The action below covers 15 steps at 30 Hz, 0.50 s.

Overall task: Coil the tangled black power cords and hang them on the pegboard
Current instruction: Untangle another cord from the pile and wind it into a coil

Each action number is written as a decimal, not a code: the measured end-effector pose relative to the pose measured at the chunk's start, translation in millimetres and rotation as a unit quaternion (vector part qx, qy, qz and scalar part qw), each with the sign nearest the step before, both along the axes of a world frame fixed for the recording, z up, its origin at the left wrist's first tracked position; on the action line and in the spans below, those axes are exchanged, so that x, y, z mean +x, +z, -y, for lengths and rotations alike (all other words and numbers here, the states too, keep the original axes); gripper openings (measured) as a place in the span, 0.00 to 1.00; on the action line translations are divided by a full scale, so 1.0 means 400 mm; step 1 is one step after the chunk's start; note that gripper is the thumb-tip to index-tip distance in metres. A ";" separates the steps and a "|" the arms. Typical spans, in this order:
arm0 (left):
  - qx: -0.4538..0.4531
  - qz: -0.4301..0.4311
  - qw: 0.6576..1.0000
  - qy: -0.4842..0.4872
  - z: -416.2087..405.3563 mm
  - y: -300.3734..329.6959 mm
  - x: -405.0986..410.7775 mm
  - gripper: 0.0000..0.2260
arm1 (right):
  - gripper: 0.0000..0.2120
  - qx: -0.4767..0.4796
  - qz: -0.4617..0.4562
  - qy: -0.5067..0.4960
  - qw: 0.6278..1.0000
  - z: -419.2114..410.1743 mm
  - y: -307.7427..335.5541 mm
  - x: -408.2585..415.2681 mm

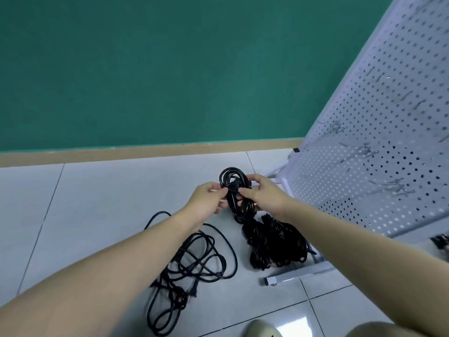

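Loose cords (pixel 192 271): lying nearest on the tiled floor (pixel 97 203) in an open tangle, apparently waiting their turn to be coiled.
Dark pile (pixel 274 244): sitting just right of the tangle by the stand's foot; whether these are finished coils I cannot tell.
Coiled cord (pixel 234 190): being held upright above the floor between both hands, loops gathered so they do not spring apart.
Left hand (pixel 206 200): pinching the bundle's middle with fingertips closed on the cord, probably tucking the end.
Right hand (pixel 262 193): curling its fingers round the opposite side, steadying the loops.
Pegboard (pixel 379 142): standing farthest right, metal hooks (pixel 362 152) waiting within reach for hanging.
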<state>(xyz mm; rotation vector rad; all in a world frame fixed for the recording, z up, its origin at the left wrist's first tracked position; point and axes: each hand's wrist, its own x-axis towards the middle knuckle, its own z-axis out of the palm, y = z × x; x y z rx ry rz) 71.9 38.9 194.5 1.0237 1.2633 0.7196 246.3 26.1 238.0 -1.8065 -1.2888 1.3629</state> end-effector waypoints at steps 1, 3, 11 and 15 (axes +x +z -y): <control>-0.007 -0.003 1.000 0.002 -0.010 -0.026 0.001 0.10 | 0.16 -0.005 0.001 0.000 1.000 -0.012 -0.035 0.000; -0.025 -0.007 1.000 0.007 -0.033 -0.084 0.002 0.09 | 0.16 -0.014 0.007 0.002 1.000 -0.039 -0.105 -0.001; -0.086 -0.017 0.996 -0.005 -0.122 -0.321 -0.007 0.09 | 0.10 -0.030 0.095 0.026 0.995 -0.148 -0.361 -0.001; -0.106 -0.008 0.994 0.006 -0.151 -0.393 -0.001 0.11 | 0.17 -0.040 0.131 0.049 0.989 -0.187 -0.436 -0.009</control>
